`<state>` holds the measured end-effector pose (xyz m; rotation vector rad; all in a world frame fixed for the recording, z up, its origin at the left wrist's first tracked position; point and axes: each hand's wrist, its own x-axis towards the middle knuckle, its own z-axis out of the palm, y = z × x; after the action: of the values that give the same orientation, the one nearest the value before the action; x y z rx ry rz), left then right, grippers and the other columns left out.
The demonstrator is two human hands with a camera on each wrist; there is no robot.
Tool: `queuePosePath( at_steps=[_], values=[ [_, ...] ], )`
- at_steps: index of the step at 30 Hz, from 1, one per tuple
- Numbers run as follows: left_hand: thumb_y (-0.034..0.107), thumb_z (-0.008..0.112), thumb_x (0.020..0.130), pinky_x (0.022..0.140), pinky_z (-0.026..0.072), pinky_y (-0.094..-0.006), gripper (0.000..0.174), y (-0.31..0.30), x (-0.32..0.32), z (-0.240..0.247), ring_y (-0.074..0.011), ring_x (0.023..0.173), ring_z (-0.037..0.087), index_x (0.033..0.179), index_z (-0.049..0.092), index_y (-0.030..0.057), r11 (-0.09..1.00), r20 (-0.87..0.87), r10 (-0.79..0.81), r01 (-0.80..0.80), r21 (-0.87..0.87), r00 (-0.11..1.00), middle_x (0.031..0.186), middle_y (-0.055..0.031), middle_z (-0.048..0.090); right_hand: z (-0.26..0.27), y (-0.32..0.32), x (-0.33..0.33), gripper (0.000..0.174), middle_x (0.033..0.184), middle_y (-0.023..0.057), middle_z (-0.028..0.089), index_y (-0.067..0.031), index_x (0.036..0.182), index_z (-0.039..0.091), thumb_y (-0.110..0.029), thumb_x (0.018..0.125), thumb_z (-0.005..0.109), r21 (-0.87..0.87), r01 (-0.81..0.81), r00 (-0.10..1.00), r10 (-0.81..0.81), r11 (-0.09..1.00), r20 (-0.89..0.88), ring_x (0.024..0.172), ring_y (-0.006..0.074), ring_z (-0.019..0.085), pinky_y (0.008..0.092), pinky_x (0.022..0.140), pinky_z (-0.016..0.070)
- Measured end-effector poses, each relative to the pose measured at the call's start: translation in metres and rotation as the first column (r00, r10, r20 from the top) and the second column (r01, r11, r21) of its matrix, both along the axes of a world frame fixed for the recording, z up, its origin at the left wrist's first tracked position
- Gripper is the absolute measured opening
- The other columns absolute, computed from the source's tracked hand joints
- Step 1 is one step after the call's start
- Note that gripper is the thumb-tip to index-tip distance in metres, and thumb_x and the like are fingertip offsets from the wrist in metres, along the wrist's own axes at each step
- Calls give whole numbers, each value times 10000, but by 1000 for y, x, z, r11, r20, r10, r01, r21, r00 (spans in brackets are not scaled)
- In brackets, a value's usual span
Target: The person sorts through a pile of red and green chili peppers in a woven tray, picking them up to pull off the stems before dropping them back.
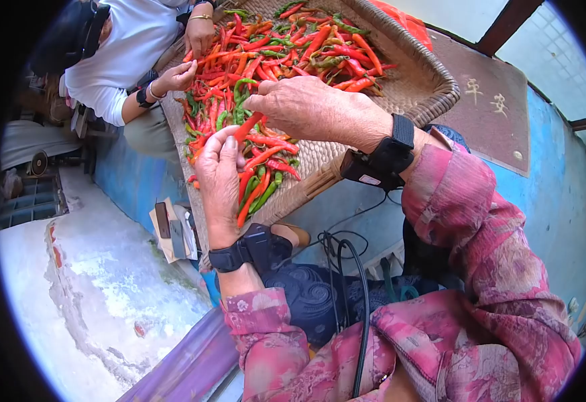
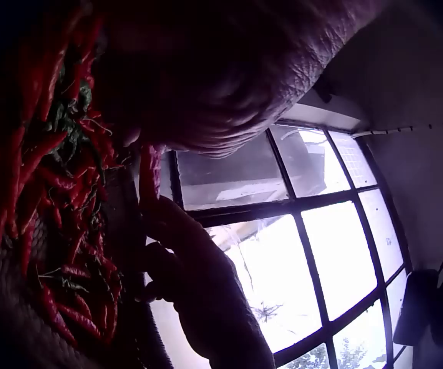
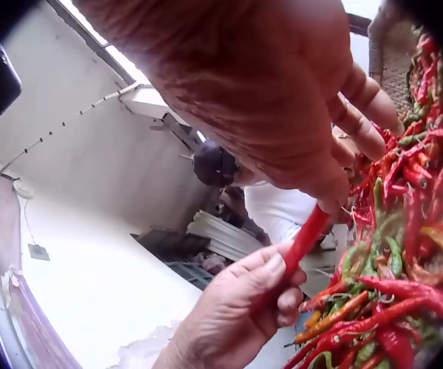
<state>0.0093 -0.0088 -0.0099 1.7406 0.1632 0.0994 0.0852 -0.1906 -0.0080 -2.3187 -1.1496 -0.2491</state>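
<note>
Both hands are on one red chili pepper (image 1: 247,126), held up over a heap of chilies (image 1: 222,100). My left hand (image 1: 218,179) grips its lower part between thumb and curled fingers, as the right wrist view also shows with the chili (image 3: 309,234) rising from that hand (image 3: 233,304). At the upper end, the thumb and fingertips of my right hand (image 1: 316,110) pinch it, covering the tip of that end. Red and green chilies lie close beneath both hands. The left wrist view is dark, but the chili (image 2: 150,173) spans the two hands there too.
A large woven tray (image 1: 434,100) with a raised rim bears the chilies. Across it, another person's hands (image 1: 176,77) reach among them. Black cables (image 1: 336,244) hang between my arms. Small boxes (image 1: 165,221) stand left of the tray, and a window (image 2: 283,246) shows in the left wrist view.
</note>
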Motion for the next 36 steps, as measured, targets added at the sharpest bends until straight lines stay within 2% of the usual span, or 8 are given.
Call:
queuePosePath(
  at_steps=[12,13,15,17,21,29,32,36],
  values=[
    [156,608,875,528,414,-187,172,15,20,-19,-44,591,501,971,606,13,981,60,151,-142,-136,987,737,-2,593,8,-28,37,158,744,144,630,-61,887,587,-204,826,561,-217,349,937,-343,912,65,758,319,636,447,630,500],
    [142,610,864,559,443,-230,167,14,22,-26,-95,604,530,976,605,18,980,145,69,-94,175,987,754,-20,606,11,-36,39,165,764,153,636,-50,890,588,-198,820,565,-234,402,915,-392,885,91,771,322,637,450,638,499],
    [95,609,819,701,491,-367,166,6,20,-23,-264,755,585,976,615,43,552,240,-156,-117,826,958,850,-92,623,15,-53,42,141,796,178,639,-26,876,615,-114,792,545,-240,496,868,-483,834,115,790,330,636,435,663,503],
    [100,608,794,751,472,-404,133,-3,20,-29,-311,868,556,918,632,60,273,245,-313,-161,949,918,893,-133,595,10,-67,54,132,790,181,636,-26,849,622,-101,783,536,-245,579,814,-535,777,227,785,334,634,432,671,502],
    [128,608,793,757,459,-408,105,1,23,-42,-301,894,541,863,632,54,90,45,-309,-18,996,950,864,-128,578,15,-68,46,102,802,148,576,-45,802,567,-101,717,578,54,519,817,-514,853,261,791,303,560,390,697,472],
    [108,611,811,674,450,-386,67,-2,17,-24,-284,747,568,844,627,53,414,165,-263,-43,909,951,800,-125,598,19,-20,16,164,792,146,651,-25,832,628,-176,800,573,-283,108,975,-158,953,-157,791,302,650,414,680,530],
    [120,611,866,592,443,-239,109,-6,12,-9,-72,629,505,899,642,20,814,120,-19,-54,578,993,727,10,589,3,-5,2,207,809,147,653,-20,858,646,-210,804,585,-341,-73,974,-7,937,-226,817,303,646,411,699,523],
    [125,619,869,596,436,-166,123,-3,8,-4,-41,664,532,941,626,27,981,95,88,-103,166,992,749,-2,595,0,8,-6,206,802,147,652,-15,853,638,-207,800,582,-314,-85,975,15,945,-221,797,304,648,418,675,520]
  ],
)
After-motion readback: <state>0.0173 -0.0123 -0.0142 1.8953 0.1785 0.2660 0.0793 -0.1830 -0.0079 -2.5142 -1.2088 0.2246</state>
